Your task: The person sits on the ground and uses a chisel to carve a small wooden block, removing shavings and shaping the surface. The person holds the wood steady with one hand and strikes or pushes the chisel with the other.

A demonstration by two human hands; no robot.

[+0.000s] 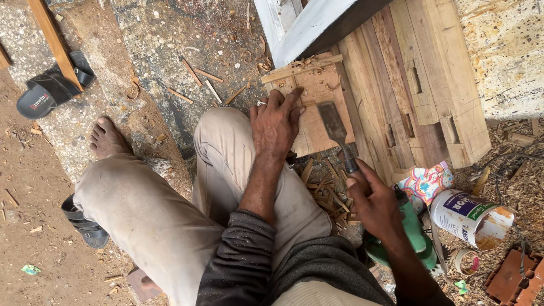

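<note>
Chisel (pixel 335 131) in my right hand (pixel 374 204), gripped at the handle, its flat steel blade lying on the wood block (pixel 317 107) beside my knee. My left hand (pixel 276 122) presses flat, fingers spread, on the block. Stiff, sharp-edged tool, I judge; hold the handle only.

Single head view, steep downward, close over lap, hands, wood block (pixel 317 107).
</note>
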